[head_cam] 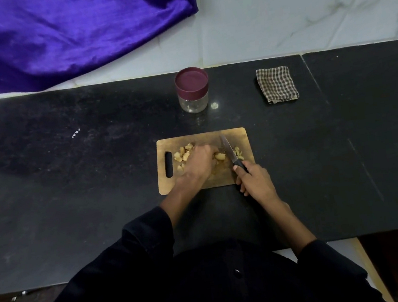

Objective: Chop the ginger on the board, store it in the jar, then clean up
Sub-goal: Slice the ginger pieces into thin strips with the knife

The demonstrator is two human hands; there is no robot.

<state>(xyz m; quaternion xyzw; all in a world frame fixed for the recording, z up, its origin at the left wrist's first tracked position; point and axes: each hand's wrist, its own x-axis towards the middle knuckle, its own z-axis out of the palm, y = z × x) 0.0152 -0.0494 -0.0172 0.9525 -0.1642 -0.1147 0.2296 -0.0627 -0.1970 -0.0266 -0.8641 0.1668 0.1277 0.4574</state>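
Note:
A wooden cutting board (238, 135) with a handle slot lies on the black counter. Cut ginger pieces (184, 154) lie on its left half and a few more (238, 153) right of the blade. My left hand (199, 162) holds a ginger piece (220, 156) down against the board with curled fingers. My right hand (254, 180) grips the black handle of a knife (227, 148), its blade pointing away just right of that piece. A clear jar (192, 90) with a maroon lid on stands behind the board.
A folded checked cloth (277, 84) lies at the back right of the counter (72, 177). A purple fabric (68, 34) hangs over the white marble wall at the back left. A small pale speck (214, 105) sits beside the jar.

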